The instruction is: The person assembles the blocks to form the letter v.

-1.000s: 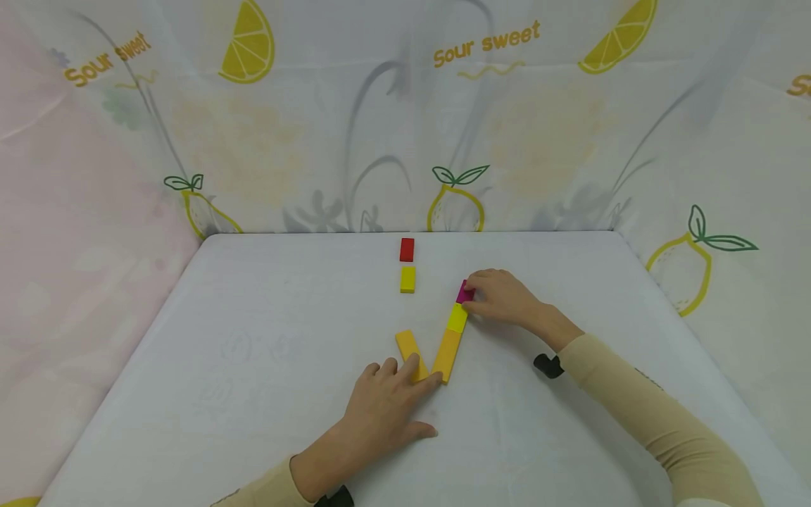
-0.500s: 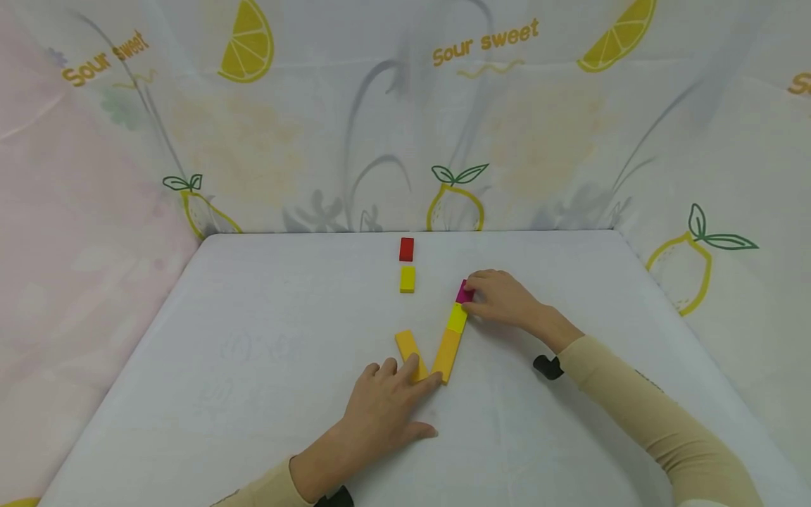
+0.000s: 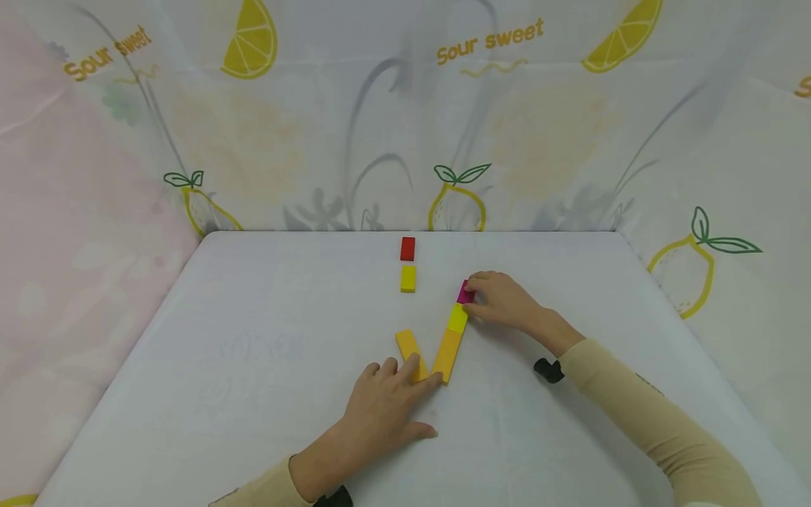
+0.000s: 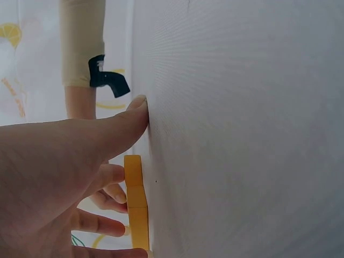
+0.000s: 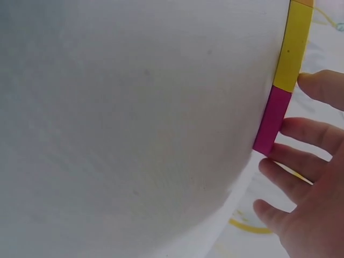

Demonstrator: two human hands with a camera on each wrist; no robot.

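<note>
Flat blocks form a V on the white table. Its left arm is an orange block (image 3: 407,343). The right arm runs from another orange block (image 3: 448,353) through a yellow block (image 3: 457,320) to a magenta block (image 3: 463,293). Fingertips of my left hand (image 3: 382,405) rest on the orange pieces near the V's point, thumb spread away. In the right wrist view, my right hand (image 5: 317,177) touches the magenta block with extended fingers, one at its far end. Its thumb touches the yellow block there, and nothing is lifted.
A red block (image 3: 408,248) lies near the table's back edge, with a separate yellow block (image 3: 408,279) just in front of it. Behind and beside the white table (image 3: 253,303) hangs a lemon-patterned cloth (image 3: 538,134). Black wrist mounts (image 3: 548,370) stick out under the sleeves.
</note>
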